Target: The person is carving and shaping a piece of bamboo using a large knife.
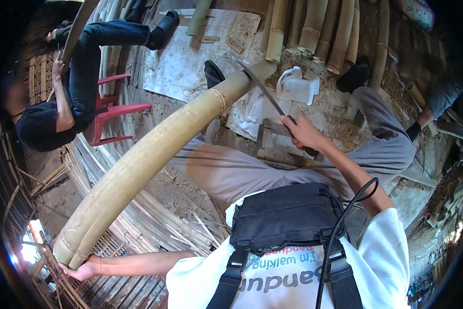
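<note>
A thick, pale yellow bamboo pole (144, 154) slants from the lower left up to the top middle, with a node ring near its far end. My left hand (84, 269) is under its near end at the lower left, palm and fingers against the bamboo and partly hidden by it. In my right hand (304, 135) is a long machete (270, 99), the fingers wrapped round its dark handle. The dark blade points up and left and crosses the pole's far end; whether its edge touches the bamboo I cannot tell.
Cut bamboo poles (313, 26) lie in a row at the far side. Crumpled white cloth (298, 85) and a small wooden block (272, 139) are between my legs. Another person (51, 113) sits at the left by a red plastic chair (100, 123). Split bamboo strips (138, 206) cover the floor below the pole.
</note>
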A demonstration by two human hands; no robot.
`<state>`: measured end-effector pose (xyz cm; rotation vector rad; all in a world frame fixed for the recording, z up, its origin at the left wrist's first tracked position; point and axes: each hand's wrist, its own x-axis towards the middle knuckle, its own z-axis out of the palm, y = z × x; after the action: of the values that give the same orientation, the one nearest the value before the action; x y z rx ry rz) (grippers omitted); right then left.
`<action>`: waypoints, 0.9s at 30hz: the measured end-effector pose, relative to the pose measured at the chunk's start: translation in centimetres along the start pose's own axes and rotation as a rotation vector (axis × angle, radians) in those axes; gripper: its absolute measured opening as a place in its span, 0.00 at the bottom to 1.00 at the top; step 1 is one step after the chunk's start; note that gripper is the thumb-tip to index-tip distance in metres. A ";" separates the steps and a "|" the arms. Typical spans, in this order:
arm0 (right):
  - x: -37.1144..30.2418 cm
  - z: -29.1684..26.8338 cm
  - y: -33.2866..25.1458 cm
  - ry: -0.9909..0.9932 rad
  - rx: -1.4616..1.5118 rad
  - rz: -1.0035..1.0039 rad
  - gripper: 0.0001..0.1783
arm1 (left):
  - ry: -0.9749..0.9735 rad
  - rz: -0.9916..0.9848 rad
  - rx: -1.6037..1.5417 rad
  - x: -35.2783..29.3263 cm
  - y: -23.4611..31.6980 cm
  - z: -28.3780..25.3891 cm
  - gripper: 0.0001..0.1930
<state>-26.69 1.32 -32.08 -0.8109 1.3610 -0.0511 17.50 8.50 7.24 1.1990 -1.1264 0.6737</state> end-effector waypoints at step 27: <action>3.2 1.0 -0.8 -0.113 0.256 -0.131 0.39 | -0.372 -0.021 0.523 11.4 -10.0 1.7 0.23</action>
<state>-24.62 -0.34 -34.36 -0.6754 1.1657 -0.2723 29.75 2.46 14.10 1.8358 -1.2815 0.7766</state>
